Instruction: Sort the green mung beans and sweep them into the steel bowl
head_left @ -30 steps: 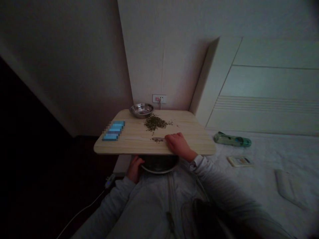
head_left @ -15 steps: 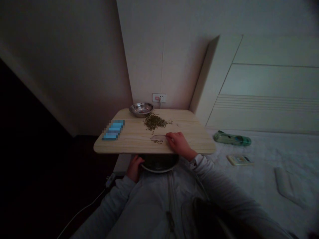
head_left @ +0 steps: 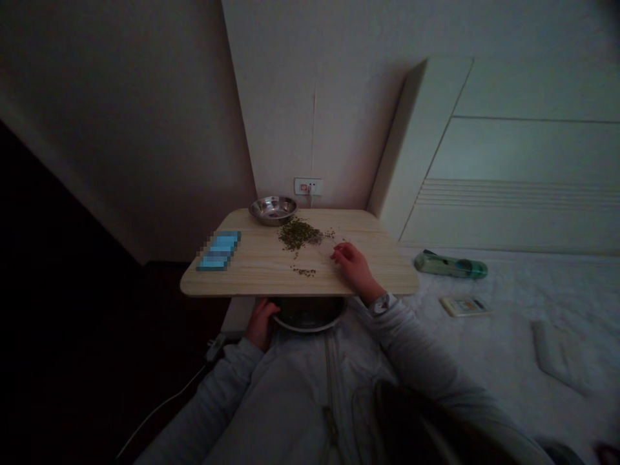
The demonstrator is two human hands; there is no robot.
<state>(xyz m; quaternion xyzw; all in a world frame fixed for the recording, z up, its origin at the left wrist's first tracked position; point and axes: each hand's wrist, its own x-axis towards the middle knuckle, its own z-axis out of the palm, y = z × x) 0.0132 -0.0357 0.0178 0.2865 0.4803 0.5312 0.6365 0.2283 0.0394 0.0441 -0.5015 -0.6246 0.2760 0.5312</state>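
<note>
Resting right hand (head_left: 352, 268) on table (head_left: 242, 274), fingers loosely curled; contents not discernible. Seed pile (head_left: 296, 234) just beyond and left of fingertips, stray cluster (head_left: 305, 272) nearer the edge. Left hand (head_left: 260, 323) farther off, gripping bowl (head_left: 310, 315) rim under table's near edge.

The table (head_left: 261, 274) is hiding most of the bowl (head_left: 307, 318) that my left hand (head_left: 260, 323) is holding, and my fingertips there are lying out of sight under its rim. Just ahead of my right hand's (head_left: 353, 266) fingers (head_left: 339, 253), a pale flat thing (head_left: 327, 246) is showing so faintly in the dim light that I cannot tell what it is or whether I am gripping it. Beyond those fingers the green bits (head_left: 296, 234) are looking too small to identify. Far to their left, a blue thing (head_left: 219, 252) is showing only as blurred blocks.
</note>
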